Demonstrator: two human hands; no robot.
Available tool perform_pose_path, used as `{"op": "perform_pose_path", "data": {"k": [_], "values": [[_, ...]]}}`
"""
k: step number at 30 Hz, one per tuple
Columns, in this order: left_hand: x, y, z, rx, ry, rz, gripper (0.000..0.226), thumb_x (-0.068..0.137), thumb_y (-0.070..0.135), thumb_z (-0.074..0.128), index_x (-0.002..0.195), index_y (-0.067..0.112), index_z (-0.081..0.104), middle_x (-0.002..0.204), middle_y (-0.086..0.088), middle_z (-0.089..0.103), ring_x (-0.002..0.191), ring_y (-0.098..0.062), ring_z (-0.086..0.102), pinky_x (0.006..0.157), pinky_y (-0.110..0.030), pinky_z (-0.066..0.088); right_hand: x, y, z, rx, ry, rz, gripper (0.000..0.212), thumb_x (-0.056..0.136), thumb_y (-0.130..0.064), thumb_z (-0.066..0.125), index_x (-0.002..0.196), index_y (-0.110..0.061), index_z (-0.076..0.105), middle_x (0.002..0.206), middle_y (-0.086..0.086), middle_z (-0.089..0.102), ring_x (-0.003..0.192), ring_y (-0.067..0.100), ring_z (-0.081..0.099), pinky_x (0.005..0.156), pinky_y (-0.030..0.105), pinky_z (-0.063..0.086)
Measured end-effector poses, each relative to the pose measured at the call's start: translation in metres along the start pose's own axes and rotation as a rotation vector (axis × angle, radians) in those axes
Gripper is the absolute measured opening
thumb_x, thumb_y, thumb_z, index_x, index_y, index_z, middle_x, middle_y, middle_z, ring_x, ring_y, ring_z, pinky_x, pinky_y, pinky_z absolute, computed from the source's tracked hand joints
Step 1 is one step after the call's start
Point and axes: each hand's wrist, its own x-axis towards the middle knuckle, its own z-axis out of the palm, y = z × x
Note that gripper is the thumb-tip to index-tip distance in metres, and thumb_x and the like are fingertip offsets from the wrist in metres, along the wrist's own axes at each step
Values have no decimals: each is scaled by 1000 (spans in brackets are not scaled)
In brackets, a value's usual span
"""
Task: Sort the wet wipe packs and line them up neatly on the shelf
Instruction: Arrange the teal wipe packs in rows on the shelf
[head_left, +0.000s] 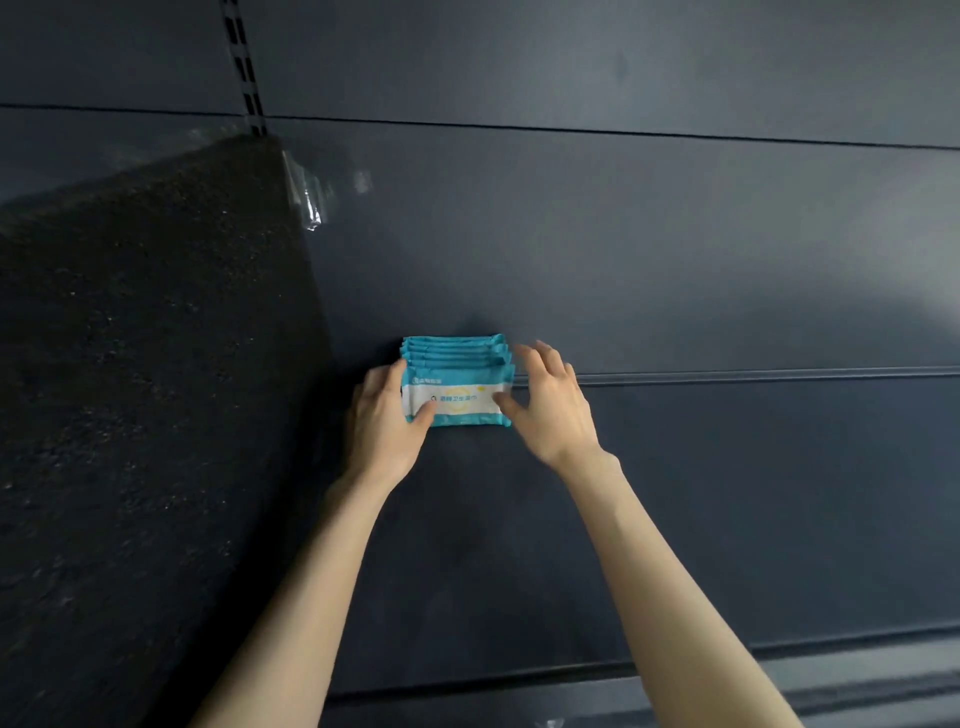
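Got the wet wipe packs (454, 379) standing in a row at the back edge of the shelf (675, 519), toward its left side. My left hand (387, 421) grips their left ends so they don't flop. My right hand (545, 410) is loose and spread, thumb on the front one, I'd say to square it up.

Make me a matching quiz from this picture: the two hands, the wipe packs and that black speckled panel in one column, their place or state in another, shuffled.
1 wet wipe packs
2 left hand
3 right hand
4 speckled panel

A fingers spread at the row's right end
B teal and white, standing one behind another
C fills the picture's left side
D thumb on the front pack's left end

Pairs: 1-B, 2-D, 3-A, 4-C
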Motion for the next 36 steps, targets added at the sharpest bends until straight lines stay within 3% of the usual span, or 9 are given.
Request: {"op": "perform_pose_path", "data": {"k": [7,14,20,23,27,30,33,36], "values": [[-39,70,-19,-61,41,326,33,87,21,65,116,6,62,116,-10,63,108,-31,57,92,-37,43,-66,14,-58,21,277,-15,32,94,-26,56,122,-11,57,133,3,53,114,27,47,91,36,42],[-138,134,14,-158,-150,531,26,88,28,62,108,12,65,100,2,67,94,-20,64,83,-36,50,-190,76,-99,-3,434,100,26,89,-25,57,109,-10,65,117,3,63,102,26,57,83,31,44],[-281,181,77,-215,-412,587,22,89,25,62,108,13,66,102,3,66,90,-20,63,76,-34,51,-355,150,-125,-40,380,283,23,89,-23,58,108,-12,64,114,2,64,102,24,58,84,34,49],[-354,203,107,-217,-592,567,30,89,33,57,110,15,66,107,3,66,95,-19,62,79,-31,50,-438,183,-131,-63,331,390,23,87,-21,58,106,-11,66,110,4,66,95,26,60,80,36,52],[-438,230,147,-197,-826,584,34,86,34,54,111,14,66,107,-1,66,98,-22,61,83,-38,50,-533,217,-136,-104,272,585,20,87,-24,58,102,-14,66,107,1,67,92,26,62,77,31,51],[-479,241,168,-165,-970,570,31,93,30,57,121,18,60,117,1,60,108,-18,56,90,-34,47,-585,236,-138,-121,218,737,21,83,-16,69,104,-15,66,107,3,67,95,27,62,79,32,50],[-502,254,188,-128,-1092,594,32,94,29,55,125,21,56,121,3,57,111,-16,53,94,-34,44,-615,253,-141,-96,194,873,25,91,-20,62,114,-12,64,116,5,64,105,27,57,88,35,46],[-508,272,212,-109,-1161,626,33,94,28,55,126,21,55,121,3,57,112,-16,52,97,-36,42,-624,276,-147,-82,219,949,24,91,-18,61,113,-10,64,116,6,64,104,28,57,86,36,46]]}}
